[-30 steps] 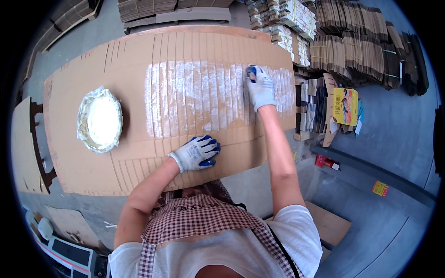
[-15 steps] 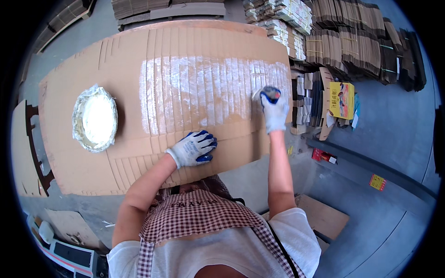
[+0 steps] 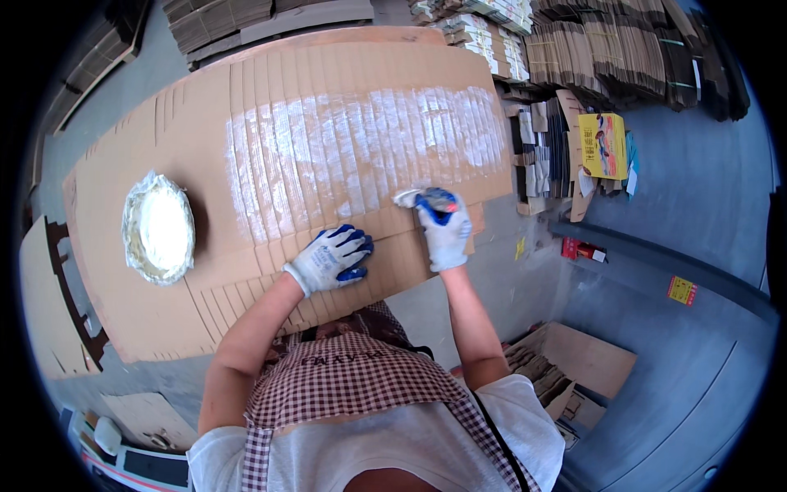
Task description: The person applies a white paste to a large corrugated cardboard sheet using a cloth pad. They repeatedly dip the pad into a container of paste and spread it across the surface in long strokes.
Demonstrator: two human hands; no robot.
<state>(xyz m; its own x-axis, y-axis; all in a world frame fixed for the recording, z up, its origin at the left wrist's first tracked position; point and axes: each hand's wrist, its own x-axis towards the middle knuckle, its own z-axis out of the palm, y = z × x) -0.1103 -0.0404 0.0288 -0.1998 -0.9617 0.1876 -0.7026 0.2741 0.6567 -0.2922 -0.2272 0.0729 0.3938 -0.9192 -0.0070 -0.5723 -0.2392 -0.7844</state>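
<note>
A row of overlapping brown cardboard sheets (image 3: pixel 98 197) lies across the bench, their edges stepped like narrow strips. A wet, shiny white coating (image 3: pixel 311 148) covers the middle of those strips. In my right hand (image 3: pixel 447 234), gloved in white and blue, is a brush (image 3: pixel 407 198); its pale bristle end points left at the near edge of the coated band. My left hand (image 3: pixel 328 258), gloved alike, rests on the near strips with its fingers stretched out. Left of the coated band stands a plastic-lined bowl (image 3: pixel 132 261) of white paste.
Bundled flat cardboard (image 3: pixel 590 61) is stacked at the far right, beside white printed bundles (image 3: pixel 484 49). A yellow box (image 3: pixel 602 148) stands right of the bench. More cardboard stacks (image 3: pixel 287 23) lie beyond the far edge. An open carton (image 3: pixel 590 361) sits at the lower right.
My right hand has drawn the brush toward me and left, from the coating's right part to its near edge. My left hand stays on the strips. The whole view has shifted slightly.
</note>
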